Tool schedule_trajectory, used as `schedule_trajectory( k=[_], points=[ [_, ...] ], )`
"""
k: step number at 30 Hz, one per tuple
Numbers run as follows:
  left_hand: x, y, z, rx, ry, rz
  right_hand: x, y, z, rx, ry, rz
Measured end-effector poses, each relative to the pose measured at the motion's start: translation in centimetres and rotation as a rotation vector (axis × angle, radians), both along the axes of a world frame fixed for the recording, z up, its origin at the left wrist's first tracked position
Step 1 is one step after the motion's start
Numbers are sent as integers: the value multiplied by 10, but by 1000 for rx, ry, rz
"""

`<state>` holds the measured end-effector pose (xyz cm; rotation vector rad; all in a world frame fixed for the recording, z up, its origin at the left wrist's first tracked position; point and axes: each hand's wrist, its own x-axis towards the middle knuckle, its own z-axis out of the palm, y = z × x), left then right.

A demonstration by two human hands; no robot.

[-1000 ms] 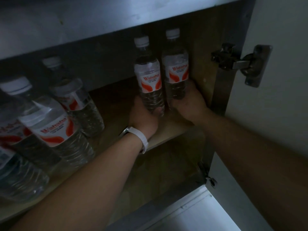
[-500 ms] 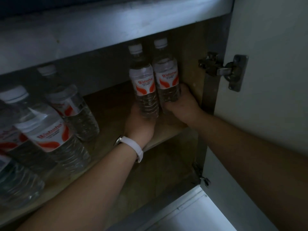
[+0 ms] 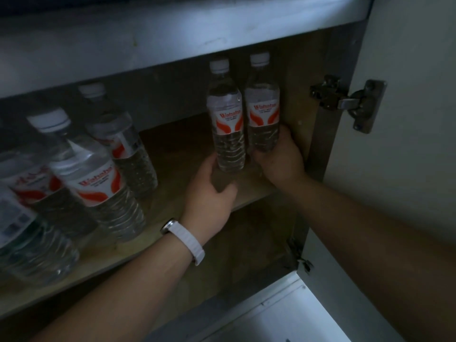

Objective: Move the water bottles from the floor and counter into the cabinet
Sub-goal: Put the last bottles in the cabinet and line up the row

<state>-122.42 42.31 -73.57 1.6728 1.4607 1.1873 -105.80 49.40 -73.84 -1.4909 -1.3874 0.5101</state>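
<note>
Left hand (image 3: 212,193) wrapped around the left bottle (image 3: 227,119), right hand (image 3: 278,156) clasped around the right bottle (image 3: 262,107), both bottles upright, touching, at the right end of the cabinet shelf (image 3: 172,149), more bottles (image 3: 98,176) standing at left.

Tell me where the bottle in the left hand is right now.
In the head view, the left hand's bottle stands upright at the right end of the cabinet shelf, gripped low by the left hand, beside the right hand's bottle.

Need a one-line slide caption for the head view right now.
Left hand and right hand each hold a water bottle upright at the cabinet shelf's right end.
</note>
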Motion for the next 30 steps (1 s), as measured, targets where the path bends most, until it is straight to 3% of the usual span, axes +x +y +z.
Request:
schedule_trajectory(
  k=[5,9,17,24,27,30],
  points=[
    [-1,5,4,-26,-3,12,0,2,1,-66,24,-59],
    [-5,4,6,-36,30,38,3,0,6,-92,-63,-63],
    [-41,-60,8,170,419,159,-23,-51,3,-37,39,-155],
    [-92,-85,-6,519,497,537,-93,-84,5,-37,-112,164],
    [-106,-86,-7,521,370,637,-115,-86,10,-44,-154,378],
    [-120,-79,-6,390,178,621,-134,-85,16,-39,-193,536]
  ],
)
